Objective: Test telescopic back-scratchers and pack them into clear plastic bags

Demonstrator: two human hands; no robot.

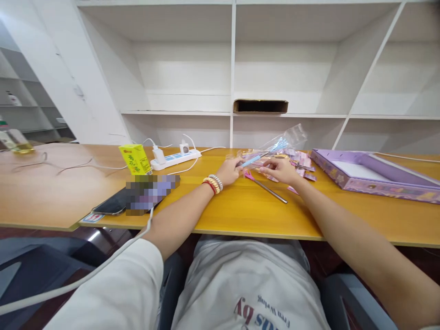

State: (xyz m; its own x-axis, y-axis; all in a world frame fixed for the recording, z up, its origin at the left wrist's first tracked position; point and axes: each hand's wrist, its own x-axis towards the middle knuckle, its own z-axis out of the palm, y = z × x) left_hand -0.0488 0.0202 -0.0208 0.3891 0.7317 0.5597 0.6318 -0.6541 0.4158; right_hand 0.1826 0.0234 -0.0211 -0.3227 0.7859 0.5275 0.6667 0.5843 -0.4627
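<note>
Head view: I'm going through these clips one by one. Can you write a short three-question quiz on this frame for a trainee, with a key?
1. Multiple choice: what does the left hand hold?
A. a phone
B. the blue-handled stick
C. a charging plug

2. True or false: the pink-tipped stick lies on the table.

3. Fill in the colour: the small upright box beside the power strip is ____.

Key: 1. B; 2. True; 3. yellow
</note>
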